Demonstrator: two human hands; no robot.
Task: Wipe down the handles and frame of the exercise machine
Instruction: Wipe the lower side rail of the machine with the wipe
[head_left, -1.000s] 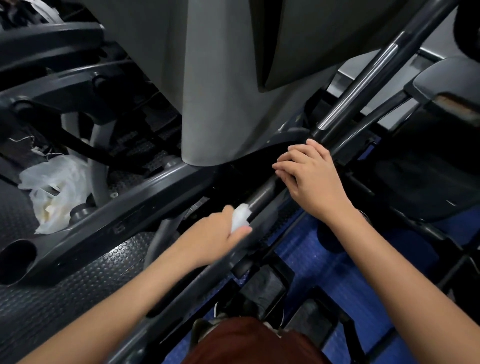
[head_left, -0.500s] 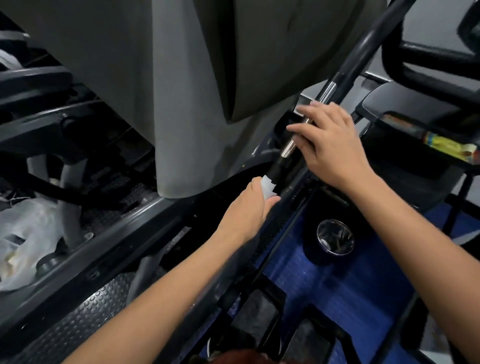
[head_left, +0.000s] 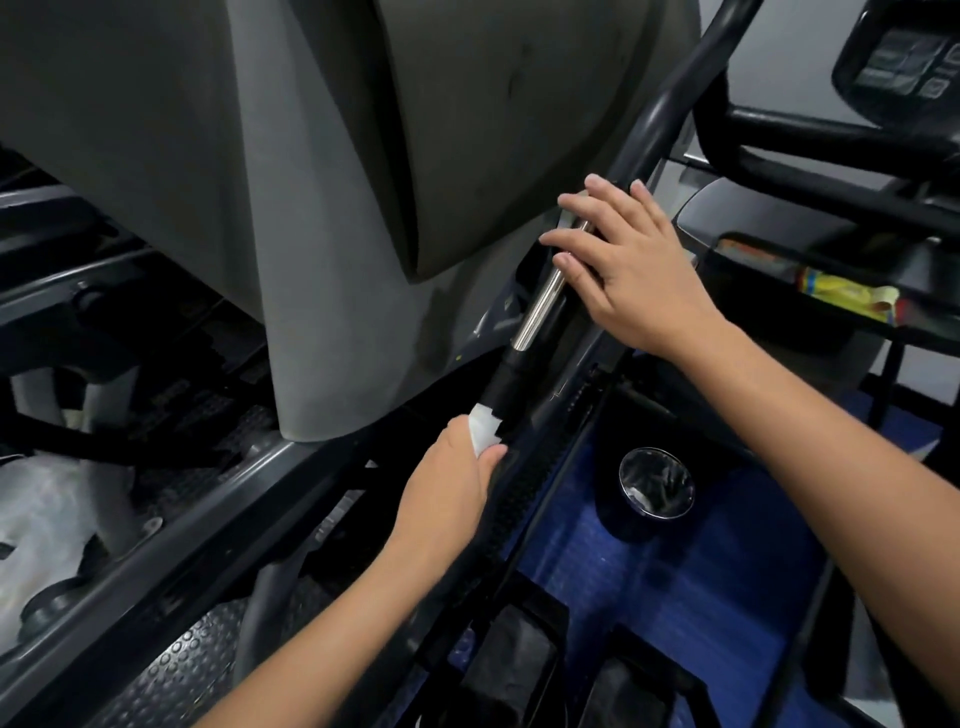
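Far left of the frame: crumpled white plastic (head_left: 47, 519) on the studded floor mat (head_left: 171, 670), beside dark frame rails (head_left: 171, 525) running toward lower left; not part of the step in hand

Upper centre: large grey shroud (head_left: 322, 208) of the exercise machine, filling the top half

Centre, just below the shroud: left hand (head_left: 447, 499) curled round a white wipe (head_left: 485, 427), wrapping it about the black handle bar (head_left: 506, 379) that slants from lower centre up to upper right. Grip closed on wipe and bar together, thumb side up

Right of that, upper centre: chrome section (head_left: 540, 306) of the same bar, then right hand (head_left: 631, 270) with fingers straight and spread, resting lightly across the bar, holding nothing, apparently steadying it

Lower right: round shiny cup (head_left: 656, 483) on blue flooring (head_left: 649, 597); far upper right, a console (head_left: 904, 57) and a yellow item (head_left: 841, 291) in a tray

Judged step: wiping up along the bar. To do it well: keep the wipe wrapped fully round the tube, squeeze evenly, slide upward in one long stroke over the black sleeve and onto the chrome, twisting a little to reach the underside. Shift the right hand higher before the wipe arrives, so no patch under the fingers gets skipped. Watch the narrow gap between bar and shroud, where knuckles may catch
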